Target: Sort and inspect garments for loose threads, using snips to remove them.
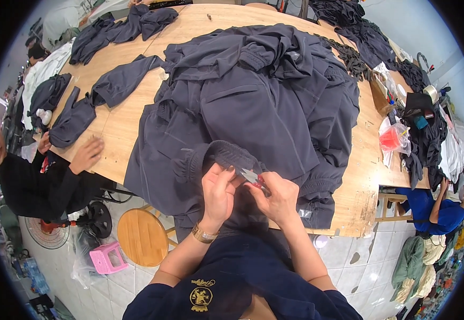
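Note:
My left hand (218, 196), with a watch on its wrist, is closed, pinching the edge of a dark grey garment at its gathered elastic waistband (226, 151). In my right hand (278, 198) is a small pair of scissors (251, 177) with red handles. Its blades point toward the left fingertips, right by the waistband; whether a thread lies between them is too small to tell. Just beyond both hands, a big heap of dark grey trousers (258, 109) covers the middle of the wooden table.
At the left a co-worker's hand (88, 154) rests near more grey garments (120, 85). A round wooden stool (142, 237) and a pink plastic stool (108, 258) stand on the floor. A bag with a red drink (393, 137) sits at the table's right edge.

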Available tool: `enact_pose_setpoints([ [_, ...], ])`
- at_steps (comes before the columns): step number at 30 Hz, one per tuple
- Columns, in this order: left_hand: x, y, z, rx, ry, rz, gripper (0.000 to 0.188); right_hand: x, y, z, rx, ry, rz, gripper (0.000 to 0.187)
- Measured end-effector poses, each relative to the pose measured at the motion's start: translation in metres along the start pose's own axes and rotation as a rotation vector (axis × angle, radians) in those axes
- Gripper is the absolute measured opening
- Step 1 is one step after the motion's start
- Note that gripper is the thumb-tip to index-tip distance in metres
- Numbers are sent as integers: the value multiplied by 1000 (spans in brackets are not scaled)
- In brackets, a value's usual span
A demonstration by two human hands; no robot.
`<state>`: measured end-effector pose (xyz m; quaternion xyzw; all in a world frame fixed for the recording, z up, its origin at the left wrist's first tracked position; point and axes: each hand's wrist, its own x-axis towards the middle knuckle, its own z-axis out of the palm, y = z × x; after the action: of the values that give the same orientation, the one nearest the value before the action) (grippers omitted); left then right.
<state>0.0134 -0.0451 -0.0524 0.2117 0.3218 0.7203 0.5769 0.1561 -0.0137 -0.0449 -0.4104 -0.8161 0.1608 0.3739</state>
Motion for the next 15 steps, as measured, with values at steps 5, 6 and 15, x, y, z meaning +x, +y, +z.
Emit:
enact_pose_setpoints([
  [5,0,0,0,39,12,4,21,1,1,-1,-15,9,-15,26],
  [6,0,0,3,16,19,3,21,1,2,0,-10,11,-10,26],
  [15,0,-2,-3,-25,-12,15,23,0,2,2,-1,11,-25,26],
])
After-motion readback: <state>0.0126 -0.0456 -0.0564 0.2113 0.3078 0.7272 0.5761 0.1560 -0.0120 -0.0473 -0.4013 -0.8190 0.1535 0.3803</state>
